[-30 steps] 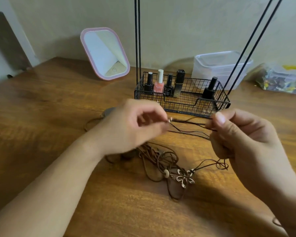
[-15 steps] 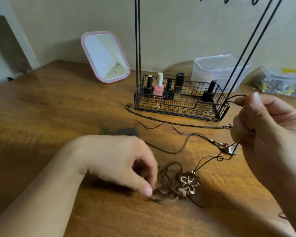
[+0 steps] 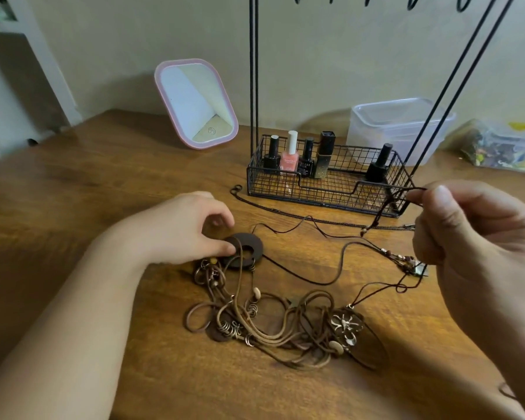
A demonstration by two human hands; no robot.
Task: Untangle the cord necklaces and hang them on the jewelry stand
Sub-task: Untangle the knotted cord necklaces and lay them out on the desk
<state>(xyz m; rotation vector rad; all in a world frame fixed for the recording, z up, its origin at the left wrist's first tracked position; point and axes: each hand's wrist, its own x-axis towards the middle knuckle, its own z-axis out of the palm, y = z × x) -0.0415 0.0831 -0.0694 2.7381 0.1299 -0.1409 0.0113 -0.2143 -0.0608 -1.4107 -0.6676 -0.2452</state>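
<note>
We're at the table (image 3: 73, 207), wood top, jewelry stand (image 3: 325, 189) at the back centre: wire basket base with polish bottles, black uprights rising out of frame, hooks just visible at the top edge. Cord necklaces (image 3: 285, 322) lie in a tangled heap front centre, nothing hung yet that we can see. Step in hand, we judge: untangling, pulling one thin cord free of the heap. Right hand (image 3: 473, 237) is raised off the table just in front of the basket's right end, thumb and forefinger pinched closed on a thin dark cord (image 3: 376, 216) that trails down to the beaded part and the flower pendant (image 3: 346, 325). Left hand (image 3: 182, 228) is low, fingers curled, tips pressing on the dark wooden ring pendant (image 3: 244, 251) at the heap's far-left edge, seemingly pinning it. Next move calls for drawing the thin cord out slowly while the heap stays held, watching for snags on the flower pendant, then lifting it to a hook
</note>
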